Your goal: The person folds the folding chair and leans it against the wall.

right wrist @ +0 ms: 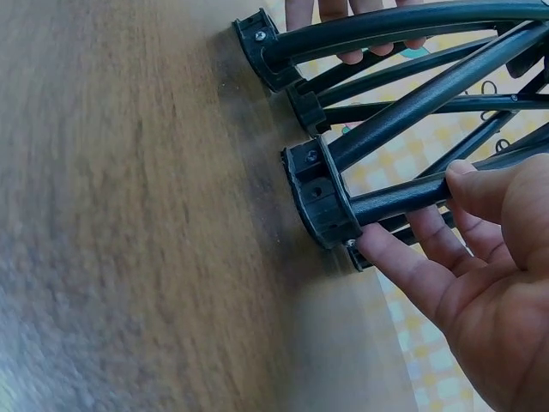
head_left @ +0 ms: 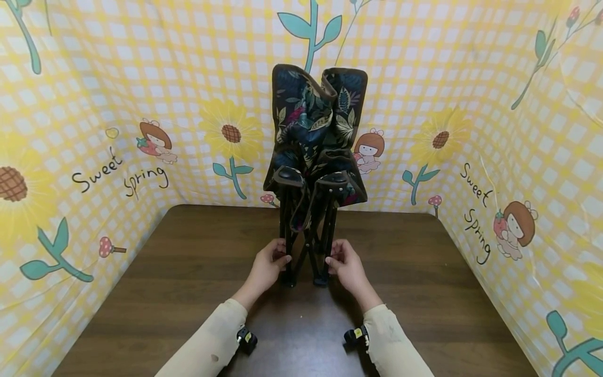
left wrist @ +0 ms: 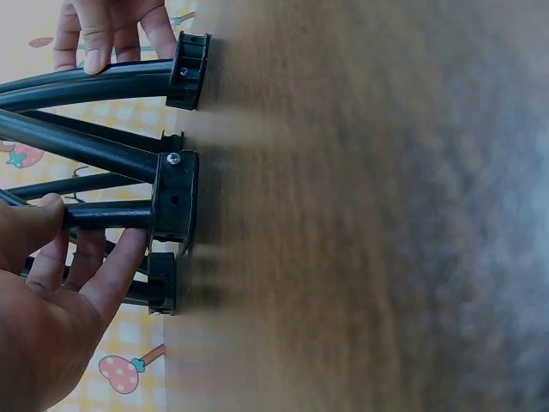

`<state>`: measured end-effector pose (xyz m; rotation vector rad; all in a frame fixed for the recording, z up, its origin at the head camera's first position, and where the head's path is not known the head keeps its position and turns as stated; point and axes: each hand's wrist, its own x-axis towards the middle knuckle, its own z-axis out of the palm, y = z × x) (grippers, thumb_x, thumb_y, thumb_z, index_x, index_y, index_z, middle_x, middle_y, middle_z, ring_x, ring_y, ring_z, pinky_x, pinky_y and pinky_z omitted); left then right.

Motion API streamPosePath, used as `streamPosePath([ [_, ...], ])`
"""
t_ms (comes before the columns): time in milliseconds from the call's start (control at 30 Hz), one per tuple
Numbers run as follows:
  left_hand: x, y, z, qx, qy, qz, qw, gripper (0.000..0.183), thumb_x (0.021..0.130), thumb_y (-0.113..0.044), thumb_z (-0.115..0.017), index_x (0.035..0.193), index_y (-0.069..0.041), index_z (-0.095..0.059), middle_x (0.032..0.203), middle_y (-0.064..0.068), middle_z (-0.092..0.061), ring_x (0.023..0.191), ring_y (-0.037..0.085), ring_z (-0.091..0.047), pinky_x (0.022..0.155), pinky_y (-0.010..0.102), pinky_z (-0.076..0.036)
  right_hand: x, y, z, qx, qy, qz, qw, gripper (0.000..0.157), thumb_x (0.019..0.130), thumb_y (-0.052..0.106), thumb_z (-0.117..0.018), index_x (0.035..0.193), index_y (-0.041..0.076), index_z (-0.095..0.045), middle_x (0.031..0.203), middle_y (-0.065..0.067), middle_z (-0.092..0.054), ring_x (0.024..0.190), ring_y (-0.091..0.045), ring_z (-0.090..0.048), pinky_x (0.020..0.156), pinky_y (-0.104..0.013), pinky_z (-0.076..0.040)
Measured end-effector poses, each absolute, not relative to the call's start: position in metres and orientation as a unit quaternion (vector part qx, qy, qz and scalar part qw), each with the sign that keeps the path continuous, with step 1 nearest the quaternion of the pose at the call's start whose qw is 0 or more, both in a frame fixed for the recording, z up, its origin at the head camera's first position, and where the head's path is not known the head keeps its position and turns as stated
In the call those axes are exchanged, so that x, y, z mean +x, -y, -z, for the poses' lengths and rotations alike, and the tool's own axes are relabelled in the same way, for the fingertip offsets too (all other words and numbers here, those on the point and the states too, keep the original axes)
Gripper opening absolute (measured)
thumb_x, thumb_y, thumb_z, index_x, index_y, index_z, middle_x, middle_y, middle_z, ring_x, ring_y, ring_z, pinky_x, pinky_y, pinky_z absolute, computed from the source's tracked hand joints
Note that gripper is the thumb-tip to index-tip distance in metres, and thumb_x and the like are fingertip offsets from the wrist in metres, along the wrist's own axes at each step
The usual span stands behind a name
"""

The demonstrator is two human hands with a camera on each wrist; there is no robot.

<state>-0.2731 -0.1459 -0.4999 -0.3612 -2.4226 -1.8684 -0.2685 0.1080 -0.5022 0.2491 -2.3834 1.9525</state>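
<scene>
A folding camp chair (head_left: 308, 112) stands upright, partly folded, on the wooden table. Its dark floral fabric bunches together above crossed black tube legs (head_left: 307, 251). Low on the left front leg, my left hand (head_left: 265, 266) pinches the tube between thumb and fingers. My right hand (head_left: 349, 268) grips the right front leg at about the same height. In the left wrist view, the left fingertips curl under the tube close to its black plastic foot (left wrist: 174, 199). The right wrist view has the right thumb on the tube, just above another plastic foot (right wrist: 319, 193).
The brown wood-grain table (head_left: 198, 314) spreads on both sides of the chair. A yellow checked cloth (head_left: 198, 78) with sunflower prints rises close behind it and along both sides. Small black cameras (head_left: 247, 340) sit at the two sleeve cuffs.
</scene>
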Motion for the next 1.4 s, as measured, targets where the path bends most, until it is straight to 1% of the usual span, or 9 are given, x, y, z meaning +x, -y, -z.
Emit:
streamPosePath([
  [67,-0.274,0.146,0.500,-0.118,0.786,0.606,0.032,0.031,0.097,0.001,-0.067,0.126,-0.008,-0.063,0.105,0.014,-0.065,0.090,0.024,-0.067,0.071,0.041,-0.064,-0.269,-0.108,0.502,0.081,0.771,-0.631,0.024,0.031,0.095,-0.005,-0.068,0.118,0.010,-0.054,0.105,-0.014,-0.055,0.086,-0.022,-0.063,0.072,-0.053,-0.062],
  [200,-0.276,0.146,0.502,-0.118,0.788,0.603,0.035,0.031,0.096,0.002,-0.067,0.125,-0.007,-0.063,0.105,0.014,-0.064,0.089,0.022,-0.066,0.071,0.042,-0.064,-0.271,-0.108,0.503,0.082,0.771,-0.631,0.024,0.031,0.095,-0.005,-0.067,0.119,0.010,-0.054,0.105,-0.015,-0.055,0.086,-0.022,-0.063,0.073,-0.054,-0.062],
  [400,-0.278,0.146,0.503,-0.115,0.795,0.594,0.035,0.030,0.097,0.000,-0.067,0.126,-0.008,-0.063,0.104,0.012,-0.065,0.088,0.021,-0.067,0.070,0.038,-0.064,-0.274,-0.108,0.504,0.088,0.778,-0.622,0.027,0.031,0.095,-0.004,-0.068,0.119,0.011,-0.053,0.104,-0.014,-0.055,0.085,-0.022,-0.064,0.073,-0.051,-0.062],
  [567,-0.281,0.146,0.505,-0.119,0.796,0.592,0.042,0.031,0.097,0.000,-0.068,0.127,-0.007,-0.063,0.104,0.012,-0.066,0.088,0.020,-0.068,0.070,0.036,-0.063,-0.276,-0.107,0.504,0.093,0.777,-0.622,0.030,0.032,0.095,-0.004,-0.068,0.120,0.011,-0.053,0.103,-0.014,-0.055,0.083,-0.028,-0.064,0.071,-0.048,-0.062],
  [633,-0.281,0.146,0.505,-0.119,0.797,0.591,0.043,0.031,0.097,0.000,-0.068,0.127,-0.007,-0.063,0.104,0.012,-0.066,0.088,0.021,-0.068,0.070,0.036,-0.063,-0.277,-0.106,0.504,0.094,0.777,-0.621,0.031,0.032,0.095,-0.004,-0.068,0.120,0.011,-0.053,0.103,-0.014,-0.055,0.083,-0.031,-0.064,0.071,-0.049,-0.061],
  [733,-0.282,0.146,0.505,-0.118,0.797,0.590,0.042,0.030,0.097,-0.001,-0.068,0.127,-0.006,-0.063,0.104,0.012,-0.066,0.089,0.022,-0.068,0.071,0.037,-0.063,-0.278,-0.106,0.504,0.094,0.777,-0.622,0.030,0.032,0.096,-0.004,-0.067,0.120,0.011,-0.053,0.103,-0.013,-0.055,0.083,-0.033,-0.064,0.072,-0.054,-0.061],
  [867,-0.284,0.146,0.504,-0.117,0.801,0.586,0.041,0.031,0.097,-0.001,-0.068,0.127,-0.004,-0.063,0.105,0.013,-0.066,0.089,0.022,-0.069,0.071,0.036,-0.063,-0.279,-0.106,0.503,0.094,0.778,-0.621,0.029,0.032,0.096,-0.004,-0.067,0.120,0.010,-0.052,0.103,-0.014,-0.054,0.083,-0.030,-0.064,0.074,-0.058,-0.060],
  [1133,-0.287,0.146,0.504,-0.124,0.805,0.578,0.045,0.033,0.096,0.000,-0.068,0.129,0.001,-0.062,0.109,0.018,-0.067,0.091,0.023,-0.069,0.071,0.030,-0.063,-0.283,-0.106,0.503,0.095,0.781,-0.617,0.030,0.033,0.095,-0.005,-0.067,0.120,0.010,-0.050,0.103,-0.012,-0.055,0.082,-0.019,-0.062,0.069,-0.043,-0.061],
  [1400,-0.291,0.146,0.507,-0.125,0.810,0.572,0.044,0.033,0.096,0.000,-0.068,0.128,0.001,-0.061,0.109,0.019,-0.067,0.091,0.023,-0.069,0.071,0.029,-0.062,-0.285,-0.107,0.504,0.099,0.787,-0.609,0.028,0.035,0.095,-0.004,-0.067,0.122,0.010,-0.050,0.105,-0.014,-0.055,0.084,-0.021,-0.060,0.068,-0.040,-0.060],
])
